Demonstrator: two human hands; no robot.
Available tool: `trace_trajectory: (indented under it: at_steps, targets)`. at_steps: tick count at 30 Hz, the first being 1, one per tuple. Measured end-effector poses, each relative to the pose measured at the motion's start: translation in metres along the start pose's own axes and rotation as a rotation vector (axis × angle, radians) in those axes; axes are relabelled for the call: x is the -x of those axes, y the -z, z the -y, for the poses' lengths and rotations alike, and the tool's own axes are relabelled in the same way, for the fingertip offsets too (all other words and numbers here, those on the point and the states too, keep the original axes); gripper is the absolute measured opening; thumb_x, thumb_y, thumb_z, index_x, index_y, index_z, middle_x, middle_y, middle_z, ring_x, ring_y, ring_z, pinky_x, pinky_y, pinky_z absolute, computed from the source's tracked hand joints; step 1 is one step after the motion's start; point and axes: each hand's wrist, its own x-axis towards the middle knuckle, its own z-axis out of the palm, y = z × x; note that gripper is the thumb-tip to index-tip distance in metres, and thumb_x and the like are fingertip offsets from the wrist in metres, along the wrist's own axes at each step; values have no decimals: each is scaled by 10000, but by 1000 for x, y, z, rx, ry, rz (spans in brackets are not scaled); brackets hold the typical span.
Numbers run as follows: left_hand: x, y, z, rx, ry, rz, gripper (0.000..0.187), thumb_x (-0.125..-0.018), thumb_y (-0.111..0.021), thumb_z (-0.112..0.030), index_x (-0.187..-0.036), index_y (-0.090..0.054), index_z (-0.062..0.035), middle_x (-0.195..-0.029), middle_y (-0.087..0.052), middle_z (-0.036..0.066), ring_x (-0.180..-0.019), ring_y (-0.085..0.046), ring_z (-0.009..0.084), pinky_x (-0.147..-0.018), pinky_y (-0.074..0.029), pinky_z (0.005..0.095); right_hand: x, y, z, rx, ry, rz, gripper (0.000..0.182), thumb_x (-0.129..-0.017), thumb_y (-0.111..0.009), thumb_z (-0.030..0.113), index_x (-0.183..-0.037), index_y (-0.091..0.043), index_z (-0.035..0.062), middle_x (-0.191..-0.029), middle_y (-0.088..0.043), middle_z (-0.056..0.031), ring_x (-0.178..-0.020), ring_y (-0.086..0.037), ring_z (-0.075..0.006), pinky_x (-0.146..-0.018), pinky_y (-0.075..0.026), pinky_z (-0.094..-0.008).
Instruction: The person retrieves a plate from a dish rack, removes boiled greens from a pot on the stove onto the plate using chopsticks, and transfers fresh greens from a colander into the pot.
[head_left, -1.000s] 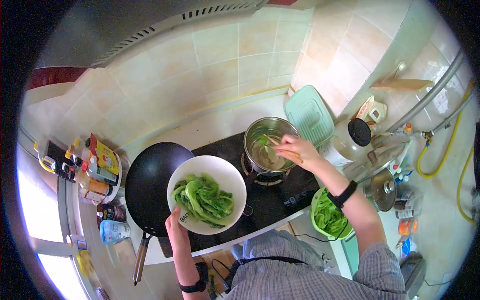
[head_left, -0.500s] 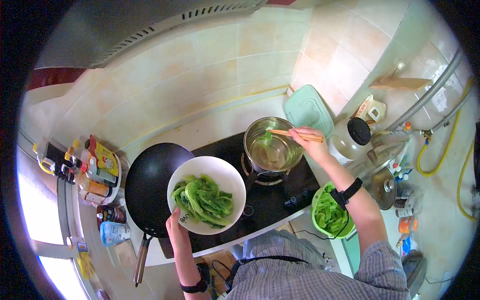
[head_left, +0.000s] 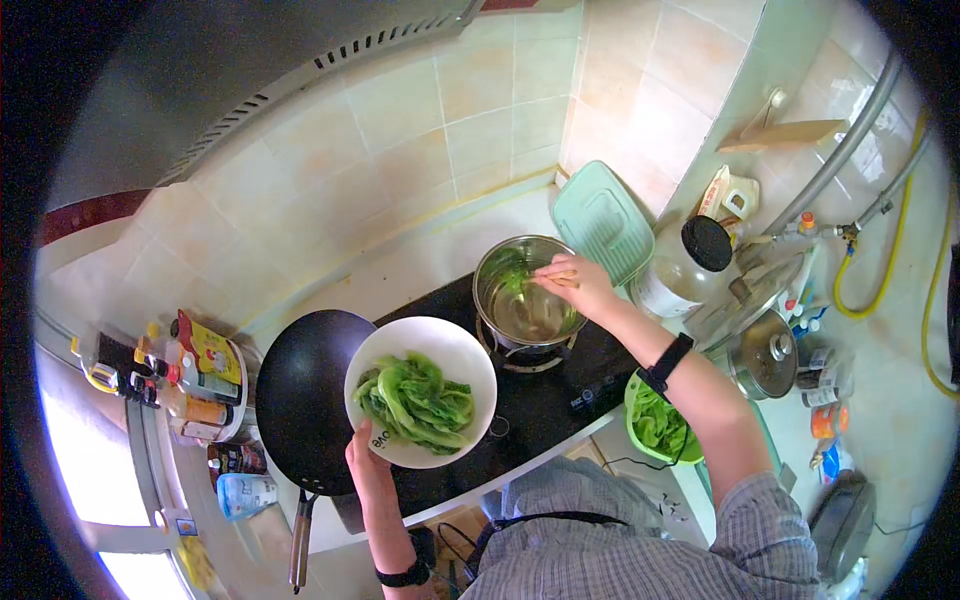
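My left hand [head_left: 368, 462] grips the lower left rim of a white bowl [head_left: 478, 365], which holds cooked-looking green leaves [head_left: 418, 400]. The bowl is held partly over the black wok and the stove. In my right hand [head_left: 580, 285] are wooden chopsticks [head_left: 556, 277], their tips reaching into a steel pot [head_left: 515, 318] on the burner. Clear liquid is in the pot, with a bit of green leaf [head_left: 514, 280] near the chopstick tips.
A black wok [head_left: 305, 390] sits at the left of the stove [head_left: 530, 415]. Bottles [head_left: 195, 400] stand at the far left. A green basket [head_left: 660, 425] of raw leaves, a large jar [head_left: 675, 275], a lidded pot [head_left: 765, 360] and a pale green lid [head_left: 603, 215] are at the right.
My right hand has moved left and lower over the pot, and the chopsticks now reach the leaf from another angle. The whole view has shifted slightly. The bowl stays in my left hand.
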Motion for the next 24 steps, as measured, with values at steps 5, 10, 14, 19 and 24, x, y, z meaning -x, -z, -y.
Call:
trace_trajectory:
  at_steps: [5, 10, 14, 19, 24]
  targets:
    - [0, 6, 1, 8, -9, -11, 332, -785, -524, -240, -977, -503, 30, -893, -568, 82, -800, -564, 155, -684, -448, 277, -10, 2, 1, -13, 27, 109, 171, -734, -577, 273, -779, -637, 119, -739, -589, -44, -714, -555, -219, -626, -446, -304]
    - [2, -1, -4, 6, -30, 12, 327, -788, -518, -238, -973, -504, 31, -907, -562, 85, -823, -557, 154, -698, -444, 278, 0, 41, 24, -255, 12, -35, 139, -739, -596, 184, -800, -629, 63, -785, -605, -79, -691, -574, -204, -627, -454, -262]
    - [-8, -3, 1, 25, -27, 27, 333, -795, -505, -234, -993, -493, 34, -928, -557, 91, -847, -552, 160, -710, -445, 280, 11, 74, 35, -337, 22, -176, 109, -747, -588, 80, -822, -617, 7, -736, -601, -89, -666, -570, -169, -595, -445, -237]
    - [-14, -21, -1, 63, -33, 4, 347, -802, -488, -227, -1027, -468, 37, -964, -545, 101, -872, -549, 172, -729, -452, 288, 26, 111, 51, -276, 36, -270, 119, -746, -587, 74, -839, -617, 5, -713, -591, -91, -631, -550, -160, -572, -434, -245]
    - [-26, -30, -5, 104, -41, 87, 369, -805, -478, -231, -1055, -451, 39, -999, -531, 114, -912, -538, 187, -758, -453, 309, 40, 121, 52, -232, 44, -286, 122, -742, -582, 48, -849, -617, 4, -683, -581, -84, -593, -537, -148, -540, -423, -238]
